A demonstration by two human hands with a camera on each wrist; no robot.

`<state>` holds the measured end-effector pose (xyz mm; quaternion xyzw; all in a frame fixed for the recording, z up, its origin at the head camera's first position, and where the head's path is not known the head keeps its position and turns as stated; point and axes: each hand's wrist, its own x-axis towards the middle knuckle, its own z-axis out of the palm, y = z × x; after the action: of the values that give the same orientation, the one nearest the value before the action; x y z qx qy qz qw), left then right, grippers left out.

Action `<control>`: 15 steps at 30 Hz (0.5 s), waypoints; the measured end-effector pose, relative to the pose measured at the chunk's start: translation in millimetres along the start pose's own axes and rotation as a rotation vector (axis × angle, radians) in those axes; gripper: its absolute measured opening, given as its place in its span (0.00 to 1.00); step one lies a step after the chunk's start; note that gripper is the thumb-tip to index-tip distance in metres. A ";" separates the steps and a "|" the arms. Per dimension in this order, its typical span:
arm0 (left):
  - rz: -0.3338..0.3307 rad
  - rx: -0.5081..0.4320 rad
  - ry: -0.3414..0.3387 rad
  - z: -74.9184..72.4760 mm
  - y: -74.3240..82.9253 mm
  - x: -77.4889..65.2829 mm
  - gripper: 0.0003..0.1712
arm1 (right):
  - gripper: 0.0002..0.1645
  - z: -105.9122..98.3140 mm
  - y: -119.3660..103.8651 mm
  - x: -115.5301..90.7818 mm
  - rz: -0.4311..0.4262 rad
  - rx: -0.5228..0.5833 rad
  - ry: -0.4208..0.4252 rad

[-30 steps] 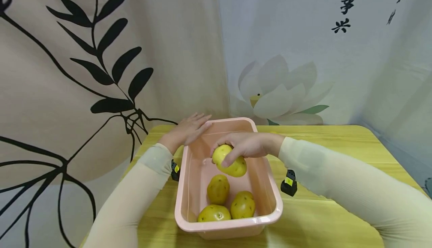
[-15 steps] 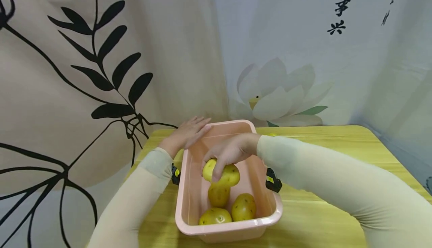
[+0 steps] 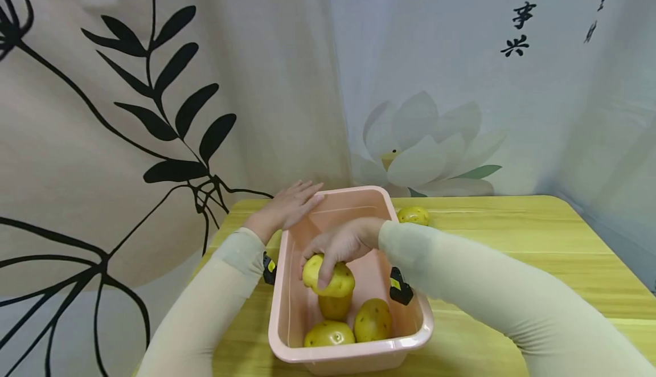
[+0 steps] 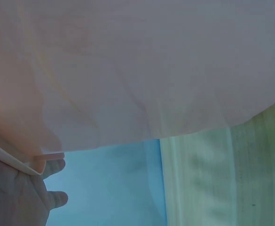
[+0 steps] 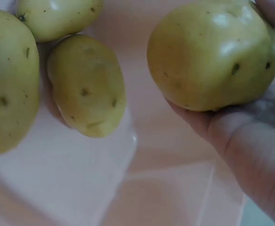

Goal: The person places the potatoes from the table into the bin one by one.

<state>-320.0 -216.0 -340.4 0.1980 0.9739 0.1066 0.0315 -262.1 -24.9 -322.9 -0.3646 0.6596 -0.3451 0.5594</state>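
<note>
My right hand (image 3: 340, 243) grips a yellow potato (image 3: 335, 280) inside the pink plastic basin (image 3: 274, 308). In the right wrist view the held potato (image 5: 212, 56) is at the upper right, apart from the others. Below the held one in the head view, a potato (image 3: 335, 307) is partly covered by it. Two more potatoes lie at the near end, one at left (image 3: 328, 334) and one at right (image 3: 373, 320). My left hand (image 3: 287, 206) rests on the basin's far left corner with straight fingers. In the left wrist view, that hand (image 4: 17, 197) is at the rim.
Another potato (image 3: 413, 215) lies on the wooden table (image 3: 492, 251), beyond the basin's far right side and partly behind the right sleeve (image 3: 461, 269). A printed curtain (image 3: 287, 81) hangs behind the table. Each wrist carries a black camera (image 3: 401, 287).
My right hand has moved left, towards me and down into the basin with the potato. The left hand stays on the rim. The potato behind the right sleeve has come into view.
</note>
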 end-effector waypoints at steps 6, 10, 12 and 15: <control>0.007 0.002 0.006 1.8 0.5 1.0 0.38 | 0.34 -0.2 12.3 8.4 -0.069 0.099 -0.053; -0.001 0.006 0.004 1.6 0.5 1.2 0.38 | 0.33 -1.6 14.1 10.1 -0.081 0.106 -0.057; -0.004 0.005 0.002 1.1 0.6 1.0 0.38 | 0.33 -1.9 14.5 10.2 -0.076 0.102 -0.054; -0.009 0.001 0.001 0.5 0.7 0.7 0.38 | 0.32 -1.9 15.5 10.5 -0.068 0.093 -0.049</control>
<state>-320.3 -214.9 -340.8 0.1934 0.9749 0.1058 0.0316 -266.5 -26.2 -341.1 -0.3689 0.6160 -0.3853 0.5797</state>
